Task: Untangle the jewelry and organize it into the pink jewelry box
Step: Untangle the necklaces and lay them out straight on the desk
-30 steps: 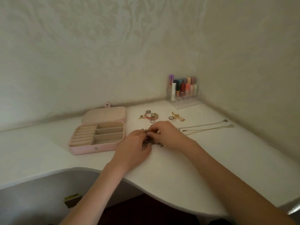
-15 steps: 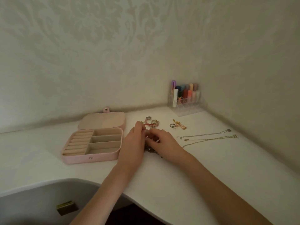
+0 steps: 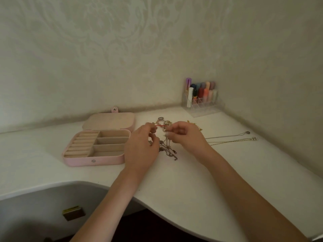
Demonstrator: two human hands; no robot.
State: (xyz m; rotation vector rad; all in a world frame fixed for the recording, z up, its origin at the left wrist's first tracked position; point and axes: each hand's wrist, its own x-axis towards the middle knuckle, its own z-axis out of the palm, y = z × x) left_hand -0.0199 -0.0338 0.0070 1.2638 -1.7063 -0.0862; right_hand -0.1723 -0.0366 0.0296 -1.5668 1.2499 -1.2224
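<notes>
A dark chain tangle (image 3: pixel 167 149) is pinched at frame centre by both hands, lifted partly off the white table (image 3: pixel 192 180). Left hand (image 3: pixel 141 147) fingers are closed on its left side; right hand (image 3: pixel 185 137) fingertips are nipped on a strand at its top. The pink box (image 3: pixel 95 160) is seen open, left of centre. Two chains (image 3: pixel 229 139) are laid straight at right. Rings (image 3: pixel 164 122) are seen behind the hands.

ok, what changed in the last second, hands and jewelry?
Both hands have come apart and risen off the white desk: the left hand and right hand now pinch strands of the dark tangled chain cluster, stretching it so part hangs between them. Earlier they were pressed together over it. The open pink jewelry box and two laid-out thin chain necklaces are unchanged.
</notes>
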